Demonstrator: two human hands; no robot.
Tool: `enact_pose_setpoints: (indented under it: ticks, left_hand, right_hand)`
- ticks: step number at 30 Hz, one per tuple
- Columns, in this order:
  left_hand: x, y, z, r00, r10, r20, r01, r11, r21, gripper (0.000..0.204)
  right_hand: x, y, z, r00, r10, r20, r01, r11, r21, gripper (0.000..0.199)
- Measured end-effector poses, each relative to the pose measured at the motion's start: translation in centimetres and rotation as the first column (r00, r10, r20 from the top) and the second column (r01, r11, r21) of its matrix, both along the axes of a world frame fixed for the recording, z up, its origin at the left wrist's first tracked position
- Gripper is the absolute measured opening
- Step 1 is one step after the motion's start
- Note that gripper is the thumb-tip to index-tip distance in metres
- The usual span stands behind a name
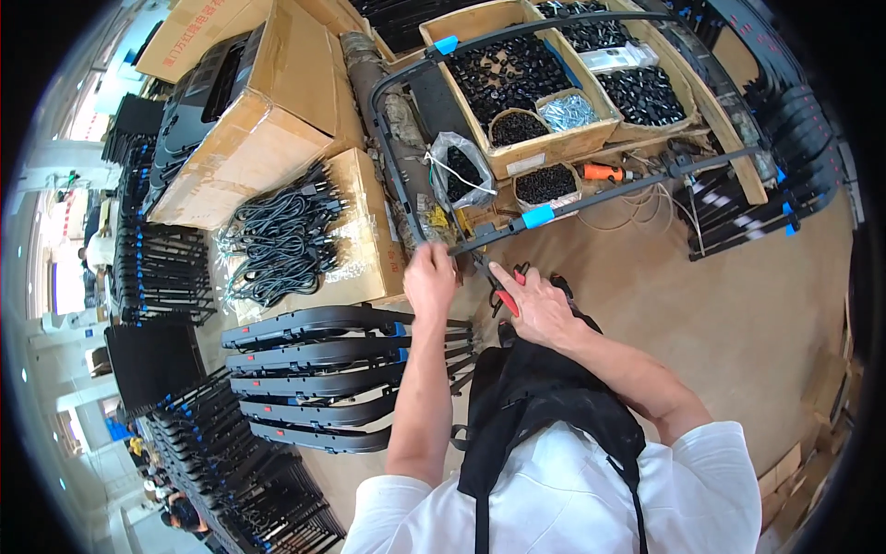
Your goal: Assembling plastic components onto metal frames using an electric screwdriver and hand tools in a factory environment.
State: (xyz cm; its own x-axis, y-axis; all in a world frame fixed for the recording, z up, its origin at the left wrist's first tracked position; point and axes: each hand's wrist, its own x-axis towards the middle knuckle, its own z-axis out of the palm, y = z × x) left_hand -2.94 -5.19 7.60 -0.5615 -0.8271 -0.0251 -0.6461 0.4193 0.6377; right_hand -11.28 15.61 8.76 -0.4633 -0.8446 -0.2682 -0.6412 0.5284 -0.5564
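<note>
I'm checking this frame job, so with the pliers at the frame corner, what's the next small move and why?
Probably close the red-handled pliers on the corner of the dark frame: the left hand already grips that corner, and the right hand has the tips pointed right at it.

Frame lies across the table; parts boxes behind it, cable bundle left, stacked panels below that.

A large dark grey metal tube frame with rounded corners lies tilted across the workbench, over its boxes, one long bar running from the bench's right edge down to its front-left corner. Bright blue tape sleeves wrap two bars. Red-handled pliers, slanted, meet the frame's near corner at the bench's front edge.
</note>
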Motion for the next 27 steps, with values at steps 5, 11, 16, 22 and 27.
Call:
enact_pose_setpoints:
  ticks: [5, 11, 16, 22, 27]
  left_hand:
    - [-2.3, -5.2, -1.5, 0.854, -0.450, 0.261, 0.520, 0.735, -0.435, 0.038]
    - [-4.1, -6.3, -3.6, 0.803, -0.525, 0.280, 0.573, 0.810, -0.125, 0.044]
    - [-4.8, -5.8, -4.1, 0.841, -0.476, 0.257, 0.519, 0.843, -0.139, 0.044]
    - [-4.5, -6.5, -4.0, 0.878, -0.401, 0.262, 0.434, 0.897, -0.085, 0.044]
    - [-4.5, -4.8, -4.1, 0.880, -0.407, 0.245, 0.436, 0.897, -0.076, 0.044]
  right_hand:
    - [3.6, -2.4, 0.2, 0.990, -0.081, -0.116, 0.078, 0.997, -0.026, 0.087]
    - [7.0, -4.5, -0.3, 0.957, -0.225, -0.182, 0.234, 0.972, 0.033, 0.089]
    - [9.2, -6.5, -0.5, 0.929, -0.301, -0.215, 0.328, 0.939, 0.101, 0.092]
    - [8.2, -6.9, 0.4, 0.945, -0.303, -0.125, 0.318, 0.940, 0.122, 0.098]
    - [3.9, -2.5, -6.3, 0.437, -0.066, 0.897, 0.552, 0.807, -0.210, 0.109]
